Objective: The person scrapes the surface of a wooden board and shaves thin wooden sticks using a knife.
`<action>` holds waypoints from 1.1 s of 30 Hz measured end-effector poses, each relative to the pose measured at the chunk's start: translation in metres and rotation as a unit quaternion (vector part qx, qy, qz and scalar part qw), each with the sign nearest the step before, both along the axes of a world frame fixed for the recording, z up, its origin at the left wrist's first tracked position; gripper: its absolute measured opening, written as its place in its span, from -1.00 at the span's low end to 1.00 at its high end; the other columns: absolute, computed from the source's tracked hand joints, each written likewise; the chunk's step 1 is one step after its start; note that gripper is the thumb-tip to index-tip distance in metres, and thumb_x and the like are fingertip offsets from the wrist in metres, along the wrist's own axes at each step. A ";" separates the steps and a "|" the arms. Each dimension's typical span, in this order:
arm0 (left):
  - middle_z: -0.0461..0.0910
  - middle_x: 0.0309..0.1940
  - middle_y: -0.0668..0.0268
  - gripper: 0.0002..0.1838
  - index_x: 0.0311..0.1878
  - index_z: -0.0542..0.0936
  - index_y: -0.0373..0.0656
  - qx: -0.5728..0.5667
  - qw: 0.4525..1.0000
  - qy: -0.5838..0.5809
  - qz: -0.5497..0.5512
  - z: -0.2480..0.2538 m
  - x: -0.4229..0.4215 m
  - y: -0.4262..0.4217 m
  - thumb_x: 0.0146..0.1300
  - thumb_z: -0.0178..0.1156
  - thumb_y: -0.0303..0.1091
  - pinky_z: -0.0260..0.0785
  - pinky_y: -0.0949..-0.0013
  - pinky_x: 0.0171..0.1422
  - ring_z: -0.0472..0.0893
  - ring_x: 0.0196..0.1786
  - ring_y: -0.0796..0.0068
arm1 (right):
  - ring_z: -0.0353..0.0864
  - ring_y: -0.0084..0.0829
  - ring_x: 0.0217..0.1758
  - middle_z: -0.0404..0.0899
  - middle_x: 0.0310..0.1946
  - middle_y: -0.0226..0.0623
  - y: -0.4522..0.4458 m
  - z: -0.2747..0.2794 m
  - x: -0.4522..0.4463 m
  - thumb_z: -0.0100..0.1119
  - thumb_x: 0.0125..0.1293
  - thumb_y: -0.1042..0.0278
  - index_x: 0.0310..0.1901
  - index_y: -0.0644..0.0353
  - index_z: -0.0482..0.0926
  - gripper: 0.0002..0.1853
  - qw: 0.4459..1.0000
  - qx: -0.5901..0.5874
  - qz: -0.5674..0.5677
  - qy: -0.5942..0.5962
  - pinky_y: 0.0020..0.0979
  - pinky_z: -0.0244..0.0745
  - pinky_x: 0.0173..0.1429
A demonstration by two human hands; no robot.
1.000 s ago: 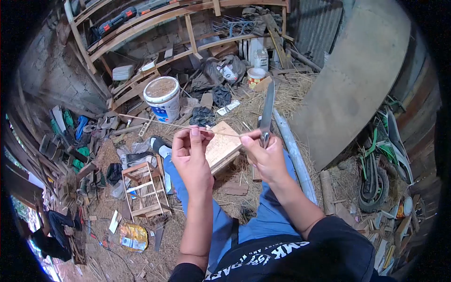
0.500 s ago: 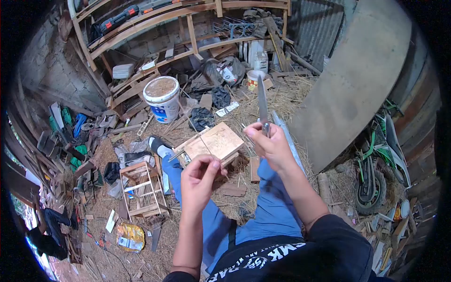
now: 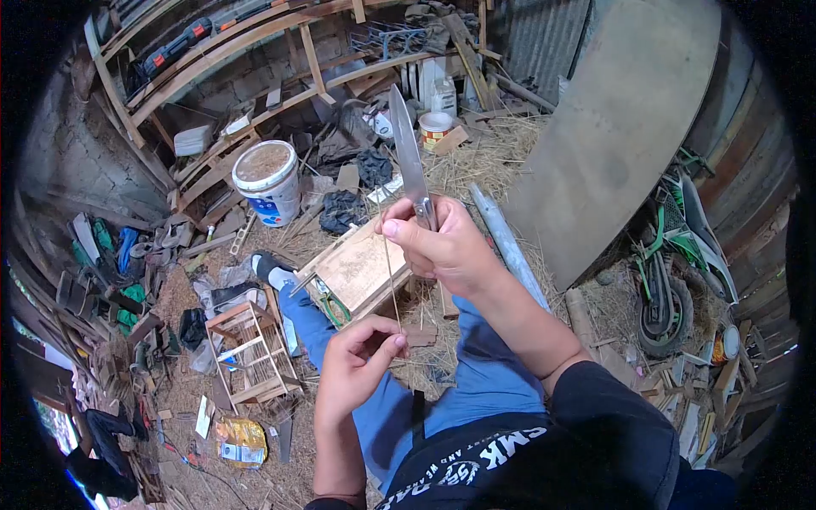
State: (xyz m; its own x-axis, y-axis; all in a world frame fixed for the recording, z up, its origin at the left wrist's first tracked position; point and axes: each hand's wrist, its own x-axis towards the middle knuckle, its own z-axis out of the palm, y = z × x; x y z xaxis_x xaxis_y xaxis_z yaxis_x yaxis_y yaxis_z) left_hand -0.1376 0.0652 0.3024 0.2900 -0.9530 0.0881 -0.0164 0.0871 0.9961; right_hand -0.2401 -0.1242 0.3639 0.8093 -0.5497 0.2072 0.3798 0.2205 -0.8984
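My right hand [image 3: 449, 248] is closed round the handle of a knife [image 3: 408, 149], whose broad blade points up and slightly left. Between the thumb and fingers of my left hand [image 3: 359, 361] is the lower end of a thin stick [image 3: 392, 272]. The stick stands nearly upright, and its upper end reaches the thumb and fingers of my right hand; whether they grip it I cannot tell. Below and behind the hands sits a low wooden stool or block [image 3: 353, 268] with a light flat top. A green-edged tool [image 3: 331, 302] lies at its left side.
At the left stands a small slatted wooden frame [image 3: 253, 353]. A white bucket [image 3: 268, 183] is behind the wooden block. A large curved board [image 3: 633, 136] leans at the right, near a green motorbike [image 3: 663, 280]. Straw and scraps cover the floor. Another person [image 3: 102, 450] is at lower left.
My right hand has moved left and down with the knife, coming to the stick's upper end. My left hand has lowered slightly, and the stick is more upright. The view has shifted.
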 end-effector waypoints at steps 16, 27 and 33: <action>0.66 -0.19 0.26 -0.93 -0.08 0.61 -0.34 -0.011 0.998 0.000 0.060 -0.002 0.001 0.009 0.43 0.24 -0.57 0.53 0.42 -0.08 0.64 -0.21 0.52 | 0.14 -0.76 -0.73 0.31 -0.69 -0.62 0.003 -0.003 -0.005 0.35 0.40 0.37 -0.13 0.20 0.58 -0.85 0.999 0.043 -0.010 0.004 -0.53 0.01 -0.61; 0.63 -0.24 0.28 -0.93 -0.10 0.62 -0.34 -0.021 0.996 -0.026 0.084 0.006 0.000 0.012 0.40 0.27 -0.58 0.50 0.45 -0.12 0.62 -0.24 0.54 | 0.12 -0.75 -0.74 0.30 -0.70 -0.60 0.002 -0.004 -0.006 0.32 0.43 0.35 -0.12 0.23 0.59 -0.85 0.999 0.052 -0.003 -0.008 -0.54 0.00 -0.62; 0.63 -0.28 0.31 -0.94 -0.11 0.62 -0.33 -0.011 0.996 -0.023 0.090 0.008 0.001 0.010 0.40 0.27 -0.57 0.49 0.47 -0.13 0.61 -0.26 0.57 | 0.11 -0.75 -0.74 0.29 -0.71 -0.61 -0.001 -0.005 -0.003 0.30 0.44 0.34 -0.12 0.24 0.60 -0.84 0.999 0.044 -0.008 -0.008 -0.53 -0.03 -0.62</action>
State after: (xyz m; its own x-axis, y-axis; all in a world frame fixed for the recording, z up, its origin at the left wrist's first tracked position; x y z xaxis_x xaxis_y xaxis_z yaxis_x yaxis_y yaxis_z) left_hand -0.1362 0.0753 0.3105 0.4504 -0.8840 0.1249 -0.0788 0.1000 0.9919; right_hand -0.2435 -0.1254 0.3593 0.7976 -0.5786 0.1704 0.3981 0.2928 -0.8694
